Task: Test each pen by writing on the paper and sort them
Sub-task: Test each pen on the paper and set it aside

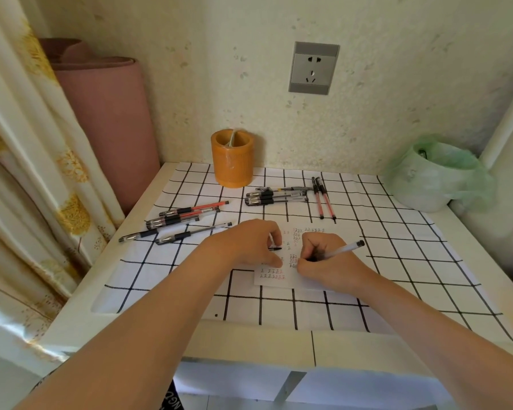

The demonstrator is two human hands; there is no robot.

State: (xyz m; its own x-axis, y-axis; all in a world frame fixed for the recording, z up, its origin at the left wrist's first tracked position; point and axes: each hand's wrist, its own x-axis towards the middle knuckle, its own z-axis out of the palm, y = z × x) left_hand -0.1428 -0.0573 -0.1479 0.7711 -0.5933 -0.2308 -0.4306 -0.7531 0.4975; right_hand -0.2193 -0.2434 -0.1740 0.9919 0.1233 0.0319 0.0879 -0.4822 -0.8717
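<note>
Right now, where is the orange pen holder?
In the head view the orange pen holder stands at the back of the table, by the wall, left of the black pens.

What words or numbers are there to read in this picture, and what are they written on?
"正": handwritten many times in black and red rows on the paper.
Printed labels on the pen barrels: too small to read.
White letters on the dark cloth at the bottom edge: cut off and upside down, not readable.
Wall socket: no writing that shows.
</note>
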